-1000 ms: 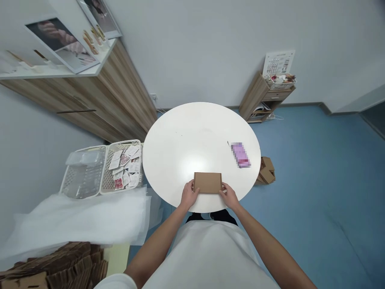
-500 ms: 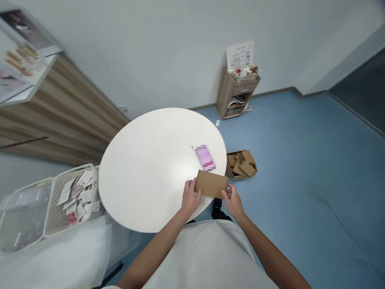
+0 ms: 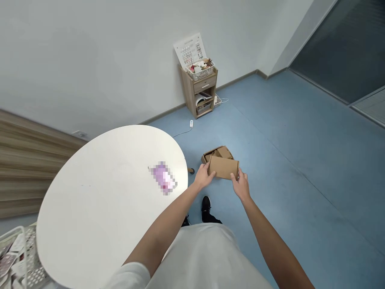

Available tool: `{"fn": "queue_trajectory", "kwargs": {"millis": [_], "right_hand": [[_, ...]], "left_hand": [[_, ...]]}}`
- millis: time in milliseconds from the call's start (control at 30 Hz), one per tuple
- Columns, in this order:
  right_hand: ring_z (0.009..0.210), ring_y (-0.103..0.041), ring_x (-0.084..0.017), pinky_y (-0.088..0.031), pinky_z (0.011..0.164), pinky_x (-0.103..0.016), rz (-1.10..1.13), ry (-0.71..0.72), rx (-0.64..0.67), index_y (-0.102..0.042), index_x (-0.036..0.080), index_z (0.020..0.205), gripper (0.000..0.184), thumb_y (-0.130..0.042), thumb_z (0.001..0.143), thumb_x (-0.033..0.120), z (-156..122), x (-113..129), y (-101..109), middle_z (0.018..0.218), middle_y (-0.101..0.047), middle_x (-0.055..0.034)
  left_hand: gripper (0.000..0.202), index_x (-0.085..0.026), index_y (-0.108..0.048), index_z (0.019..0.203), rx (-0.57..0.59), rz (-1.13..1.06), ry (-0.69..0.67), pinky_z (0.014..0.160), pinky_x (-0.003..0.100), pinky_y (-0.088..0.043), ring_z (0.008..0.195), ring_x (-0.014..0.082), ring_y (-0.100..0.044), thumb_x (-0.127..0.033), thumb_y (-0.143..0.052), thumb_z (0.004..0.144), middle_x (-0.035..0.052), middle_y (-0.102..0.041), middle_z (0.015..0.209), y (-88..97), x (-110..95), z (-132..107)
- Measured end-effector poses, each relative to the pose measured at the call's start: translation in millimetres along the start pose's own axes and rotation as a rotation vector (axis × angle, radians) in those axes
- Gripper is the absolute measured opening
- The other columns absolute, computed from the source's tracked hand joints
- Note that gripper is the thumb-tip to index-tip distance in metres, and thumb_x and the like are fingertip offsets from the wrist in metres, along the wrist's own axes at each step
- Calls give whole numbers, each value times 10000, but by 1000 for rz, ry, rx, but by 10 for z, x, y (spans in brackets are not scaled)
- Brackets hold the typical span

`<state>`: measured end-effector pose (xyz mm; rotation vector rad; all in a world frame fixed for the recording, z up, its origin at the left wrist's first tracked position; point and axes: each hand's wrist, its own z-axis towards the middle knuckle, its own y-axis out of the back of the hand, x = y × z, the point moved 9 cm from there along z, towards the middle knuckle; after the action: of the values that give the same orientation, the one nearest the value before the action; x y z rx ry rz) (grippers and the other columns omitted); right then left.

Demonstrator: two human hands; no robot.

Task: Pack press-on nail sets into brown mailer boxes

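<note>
I hold a small closed brown cardboard box (image 3: 223, 167) in the air, to the right of the round white table (image 3: 99, 200) and above the blue floor. My left hand (image 3: 202, 178) grips its left end and my right hand (image 3: 241, 186) grips its right end. Directly behind the box, on the floor, lies a pile of similar cardboard boxes (image 3: 219, 153). A blurred pink object (image 3: 163, 178) rests on the table near its right edge.
A small wooden cabinet (image 3: 201, 93) with a white basket on top stands against the far wall, a cable and plug on the floor beside it. A white basket (image 3: 18, 257) of packets shows at the bottom left. A dark glass door is at the upper right.
I turned to the right and carried the box off the table, out over the floor toward the pile of boxes. Both hands kept their grip throughout.
</note>
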<state>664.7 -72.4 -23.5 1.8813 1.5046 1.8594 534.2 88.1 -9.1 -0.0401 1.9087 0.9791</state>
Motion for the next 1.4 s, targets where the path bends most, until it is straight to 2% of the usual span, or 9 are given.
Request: {"fn": "queue_trajectory", "kwargs": {"millis": [133,267,400,533,833,967,1167,1267,1400], "right_hand": [[993,-463,-223,-374,848,-365,43,41,-90,-267,189,1297,662,-414,736,508,89,8,110,1161,-376,-128],[891,-506,-192,-430,755,-336,66,84,0,-358,191,1224,556,-414,745,466,-119,-49,-88,1151,-401,-112],[712,-514,-147,-435,755,-339,67,164,87,-408,194,1165,468,-428,742,393,-442,-31,-347,1081,-459,-87],[593,-487,-125,-454,701,-335,108,221,180,-437,205,1124,413,-410,745,367,-732,168,-614,1063,-494,-81],[520,-455,-132,-427,547,-287,158,524,479,-553,174,957,349,-422,742,416,-1324,1330,-1382,751,-570,-47],[522,-446,-139,-403,520,-277,148,586,596,-558,183,934,350,-441,739,450,-1856,1802,-1897,642,-531,-17],[599,-500,-149,-420,556,-278,109,656,1002,-555,184,942,367,-469,725,468,-3195,2333,-2901,744,-581,-43],[615,-509,-142,-426,588,-281,50,707,1168,-565,187,938,363,-477,720,463,-3791,2516,-3288,779,-592,-44],[575,-489,-121,-423,590,-281,-50,771,1332,-585,206,914,323,-484,710,436,-4301,2658,-3655,789,-594,-29]], "left_hand": [[565,-157,-366,1244,-59,18,-49,867,354,-359,1044,248,-449,-360,-506,735,120,-456,1147,37,-207,202],[491,-169,-461,1173,-16,-63,-43,858,357,-377,1006,247,-490,-341,-528,719,114,-522,1098,13,-120,-35],[418,-175,-522,1101,33,-146,0,796,342,-425,859,201,-558,-349,-527,721,86,-571,1030,71,188,-502],[395,-183,-527,1078,-41,-232,139,713,298,-454,793,164,-577,-377,-508,734,71,-586,992,378,626,-1057],[388,-179,-536,1049,-421,-328,333,660,274,-458,753,148,-584,-389,-511,724,64,-601,941,1278,1415,-2495],[374,-196,-556,1033,-542,-350,377,661,275,-453,741,151,-587,-383,-522,712,55,-606,939,1560,1707,-3163],[393,-176,-531,1057,-796,-434,567,656,263,-447,737,146,-580,-375,-499,719,61,-593,958,1899,2396,-4315],[432,-166,-510,1082,-835,-470,690,671,250,-439,763,147,-570,-407,-483,724,66,-586,977,1972,2673,-4830],[501,-151,-482,1125,-844,-505,804,697,255,-426,834,173,-555,-436,-489,713,89,-568,1029,2048,2922,-5326]]}}
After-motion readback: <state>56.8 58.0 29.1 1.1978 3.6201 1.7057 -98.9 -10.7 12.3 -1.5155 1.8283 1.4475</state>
